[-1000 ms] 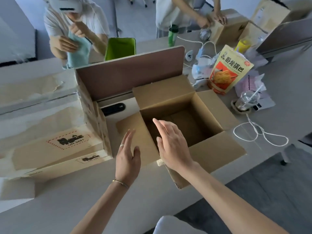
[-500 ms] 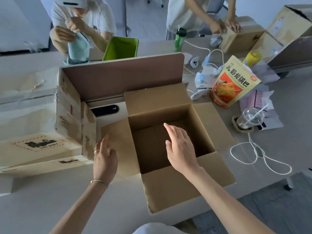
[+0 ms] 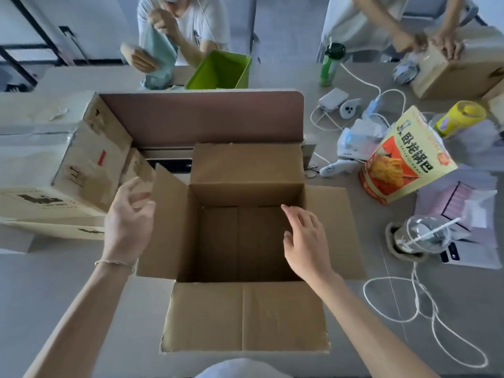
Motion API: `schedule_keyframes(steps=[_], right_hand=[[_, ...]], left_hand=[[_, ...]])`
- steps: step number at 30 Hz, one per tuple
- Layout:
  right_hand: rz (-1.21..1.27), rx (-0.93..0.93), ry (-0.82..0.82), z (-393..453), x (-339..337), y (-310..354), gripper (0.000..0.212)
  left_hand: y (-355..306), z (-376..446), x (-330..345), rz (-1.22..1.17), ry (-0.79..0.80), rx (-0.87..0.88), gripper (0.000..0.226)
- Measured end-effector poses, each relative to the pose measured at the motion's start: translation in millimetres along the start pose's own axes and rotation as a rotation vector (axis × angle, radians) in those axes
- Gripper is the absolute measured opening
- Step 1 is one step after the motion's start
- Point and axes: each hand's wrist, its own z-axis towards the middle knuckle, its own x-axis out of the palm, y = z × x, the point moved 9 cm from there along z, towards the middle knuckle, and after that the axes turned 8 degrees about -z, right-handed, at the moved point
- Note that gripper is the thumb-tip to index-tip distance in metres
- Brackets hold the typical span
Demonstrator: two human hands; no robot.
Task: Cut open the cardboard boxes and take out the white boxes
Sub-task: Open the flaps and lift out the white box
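Both hands have spread apart since a moment ago: the left hand (image 3: 128, 222) has slid out past the left flap, and the right hand (image 3: 305, 241) has sunk over the mouth of the open cardboard box (image 3: 245, 315), which now sits squarely in front of the person. Neither hand holds anything; the fingers of both are loose and spread. All four flaps are folded out, and I see only bare brown cardboard down inside, no white box, though the near wall hides part of the floor. To the left, a larger cardboard box (image 3: 71, 170) lies on its side, touching the raised left flap. My worry is that this box may be empty, so reaching in would be wasted effort while the larger one waits. If the left hand pushes the flap further, it could nudge that neighbour. To the right, a clear plastic cup (image 3: 422, 236) with a straw stands near the right flap, beside a looped white cord (image 3: 425, 304); dragging the box aside could tip the cup or snag the cord. Behind, a snack bag (image 3: 406, 159) leans upright, easily toppled.
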Motion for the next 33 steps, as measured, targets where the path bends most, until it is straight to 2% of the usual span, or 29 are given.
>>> schedule_keyframes(steps=[4, 7, 9, 11, 13, 15, 18, 22, 24, 26, 29, 31, 33], right_hand=[[-0.138, 0.098, -0.045, 9.5, -17.0, -48.8, 0.059], [-0.251, 0.293, 0.076, 5.6, -13.9, -91.8, 0.063], [-0.247, 0.429, 0.215, -3.5, -4.5, -116.2, 0.070], [-0.177, 0.523, 0.313, -12.1, 1.8, -130.2, 0.074], [-0.051, 0.561, 0.345, -17.1, 0.8, -130.4, 0.074], [-0.005, 0.542, 0.279, -17.4, -14.3, -122.1, 0.074], [0.032, 0.484, 0.081, -11.2, -57.4, -104.2, 0.073], [0.352, 0.378, -0.092, -7.2, -105.5, -66.6, 0.063], [0.571, 0.299, -0.046, -10.5, -108.7, -42.5, 0.054], [0.657, 0.218, 0.096, -18.7, -93.4, -26.1, 0.049], [0.437, 0.149, 0.328, -40.5, -56.0, -27.1, 0.062], [0.233, 0.061, 0.412, -56.2, -37.6, -33.0, 0.078], [0.055, -0.078, 0.477, -71.8, -23.3, -36.0, 0.084]], left_hand=[[5.2, -7.3, 57.2, -0.042, 0.188, 0.009, 0.031], [34.5, -14.7, 93.5, 0.139, 0.274, 0.075, 0.032], [56.9, -15.0, 102.4, 0.219, 0.297, 0.105, 0.043], [78.2, -15.4, 105.9, 0.207, 0.324, 0.033, 0.054], [91.1, -21.2, 111.1, 0.141, 0.356, -0.042, 0.060], [99.1, -24.7, 113.3, 0.071, 0.355, -0.058, 0.062], [107.2, -20.9, 113.3, 0.009, 0.337, -0.086, 0.064], [105.8, -21.0, 113.8, -0.028, 0.324, -0.071, 0.064], [107.2, -20.0, 114.1, -0.038, 0.326, -0.061, 0.064], [108.6, -18.6, 113.6, -0.062, 0.320, -0.065, 0.064], [108.7, -18.3, 114.1, -0.094, 0.318, -0.054, 0.062], [110.7, -17.5, 114.7, -0.109, 0.321, -0.058, 0.060], [112.9, -16.5, 115.1, -0.132, 0.319, -0.071, 0.058]])
